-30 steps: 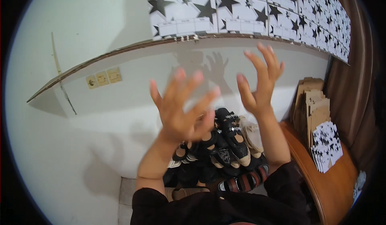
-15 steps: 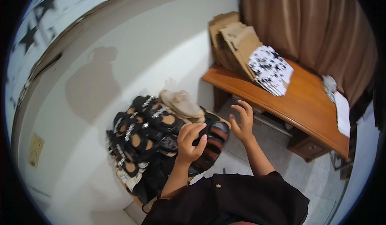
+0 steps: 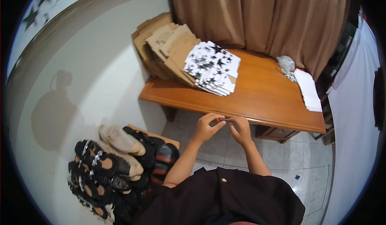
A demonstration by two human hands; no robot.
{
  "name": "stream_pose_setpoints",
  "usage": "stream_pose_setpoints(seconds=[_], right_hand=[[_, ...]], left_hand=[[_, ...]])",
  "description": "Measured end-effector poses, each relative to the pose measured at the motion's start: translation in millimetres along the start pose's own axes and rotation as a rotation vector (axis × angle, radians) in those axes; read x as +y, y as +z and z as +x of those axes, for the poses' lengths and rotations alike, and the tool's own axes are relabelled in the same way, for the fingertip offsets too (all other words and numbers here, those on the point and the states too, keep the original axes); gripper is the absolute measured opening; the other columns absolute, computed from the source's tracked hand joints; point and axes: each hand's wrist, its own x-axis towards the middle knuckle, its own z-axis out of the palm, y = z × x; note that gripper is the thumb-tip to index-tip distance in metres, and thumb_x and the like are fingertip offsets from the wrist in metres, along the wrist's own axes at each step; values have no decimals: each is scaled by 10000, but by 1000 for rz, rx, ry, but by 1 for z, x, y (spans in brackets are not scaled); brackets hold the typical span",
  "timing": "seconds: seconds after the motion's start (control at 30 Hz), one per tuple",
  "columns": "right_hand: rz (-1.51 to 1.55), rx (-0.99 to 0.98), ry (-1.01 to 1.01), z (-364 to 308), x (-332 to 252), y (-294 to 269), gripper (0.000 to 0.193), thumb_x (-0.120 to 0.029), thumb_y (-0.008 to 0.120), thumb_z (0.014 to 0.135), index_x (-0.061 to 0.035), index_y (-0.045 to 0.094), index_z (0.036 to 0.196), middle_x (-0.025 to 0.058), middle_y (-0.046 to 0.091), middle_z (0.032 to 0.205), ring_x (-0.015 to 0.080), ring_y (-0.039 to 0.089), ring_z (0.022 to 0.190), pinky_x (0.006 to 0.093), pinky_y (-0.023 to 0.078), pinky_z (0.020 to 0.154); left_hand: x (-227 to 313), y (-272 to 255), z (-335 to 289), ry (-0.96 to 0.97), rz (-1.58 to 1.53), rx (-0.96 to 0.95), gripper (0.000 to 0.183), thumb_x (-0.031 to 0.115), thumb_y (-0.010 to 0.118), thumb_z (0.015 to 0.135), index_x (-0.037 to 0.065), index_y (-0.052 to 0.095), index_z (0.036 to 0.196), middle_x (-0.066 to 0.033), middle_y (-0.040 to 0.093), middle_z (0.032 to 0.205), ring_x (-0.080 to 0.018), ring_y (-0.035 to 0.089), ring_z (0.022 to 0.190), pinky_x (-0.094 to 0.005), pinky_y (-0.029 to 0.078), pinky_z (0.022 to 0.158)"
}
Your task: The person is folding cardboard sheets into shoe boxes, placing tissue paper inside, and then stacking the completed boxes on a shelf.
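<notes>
Together our left hand (image 3: 207,126) and right hand (image 3: 241,129) pinch a small thin strip (image 3: 226,120) between fingertips, its length running left to right between them, just before the wooden table's (image 3: 265,96) near edge, equally close to both.

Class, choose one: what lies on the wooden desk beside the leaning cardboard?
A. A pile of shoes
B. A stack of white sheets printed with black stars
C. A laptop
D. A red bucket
B: the star-printed sheets rest on the desk, against the cardboard.
</notes>
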Motion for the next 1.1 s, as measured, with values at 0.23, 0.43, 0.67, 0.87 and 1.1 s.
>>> stream_pose_setpoints(seconds=[0.23,0.43,0.67,0.87,1.1], right_hand=[[-156,-72,305,-17,114,23,291,-139,609,733,-68,598,1016,112,611,1026,297,547,1009,415,386,882],[-320,-380,559,-11,182,53,550,-207,613,735,-83,479,1254,208,462,1278,371,474,1148,395,406,944],[-206,-208,620,57,247,85,613,-213,618,758,-63,399,1311,206,470,1256,357,503,1110,447,414,915],[235,-165,851,101,274,89,629,-214,603,819,-63,328,1365,245,529,1173,312,571,1028,371,465,861],[429,-20,921,96,281,72,441,-178,588,844,-52,474,1251,149,596,987,184,591,869,289,488,739]], left_hand=[[-116,83,30,-173,187,-358,196,235,624,826,55,646,902,-94,614,978,-256,577,947,-382,416,829],[-195,93,80,-191,588,-422,484,303,687,746,134,524,1169,-93,455,1265,-268,407,1200,-495,260,987],[-279,117,153,-154,837,-573,724,258,698,720,111,370,1349,-178,203,1454,-341,173,1357,-641,148,1017],[-314,156,197,57,865,-792,840,347,688,709,112,282,1406,-198,179,1468,-351,150,1367,-607,136,1049],[-358,163,193,222,934,-907,574,371,515,870,130,379,1372,-194,300,1429,-381,282,1314,-588,269,1002]])
